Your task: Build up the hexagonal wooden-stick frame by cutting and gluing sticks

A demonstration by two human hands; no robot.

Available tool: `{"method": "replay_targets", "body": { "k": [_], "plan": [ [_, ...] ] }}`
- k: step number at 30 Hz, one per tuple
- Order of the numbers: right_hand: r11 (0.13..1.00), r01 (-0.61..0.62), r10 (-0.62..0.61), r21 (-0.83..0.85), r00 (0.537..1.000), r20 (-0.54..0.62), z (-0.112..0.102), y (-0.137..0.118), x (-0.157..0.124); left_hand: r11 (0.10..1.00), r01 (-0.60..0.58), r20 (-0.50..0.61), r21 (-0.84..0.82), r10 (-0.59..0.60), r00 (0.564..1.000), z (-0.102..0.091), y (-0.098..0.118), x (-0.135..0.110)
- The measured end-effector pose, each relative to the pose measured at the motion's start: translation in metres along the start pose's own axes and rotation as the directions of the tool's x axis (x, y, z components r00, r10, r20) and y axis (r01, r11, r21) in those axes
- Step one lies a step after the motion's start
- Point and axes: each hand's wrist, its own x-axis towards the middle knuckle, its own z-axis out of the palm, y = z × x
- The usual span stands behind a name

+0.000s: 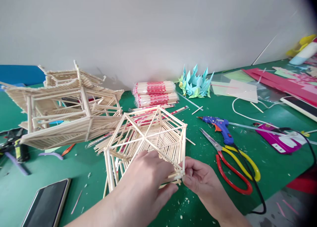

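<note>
A hexagonal frame built of thin wooden sticks (151, 134) stands on the green table (218, 213) in front of me. My left hand (146, 180) lies over its near side, fingers curled around the lower sticks. At the frame's near right corner, my right hand (198, 177) pinches the stick ends between thumb and fingers. A larger tiered stick model (66, 111) lies tilted to the left, touching the frame's left side.
Wrapped chopstick bundles (156, 93) and blue paper origami (195, 83) sit by the wall. A blue glue gun (221, 126), red and yellow scissors (232, 164), a black cable and a pink box lie right. A phone (47, 204) rests near left.
</note>
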Motion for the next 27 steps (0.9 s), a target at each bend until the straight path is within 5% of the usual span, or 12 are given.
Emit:
{"method": "replay_targets", "body": {
  "k": [27],
  "plan": [
    [1.000,0.012,-0.012,-0.002,1.000,-0.017,0.0003,-0.0003,0.0000,0.999,-0.046,-0.085,0.012,0.047,0.995,0.0114,-0.0009,-0.0011]
  ]
}}
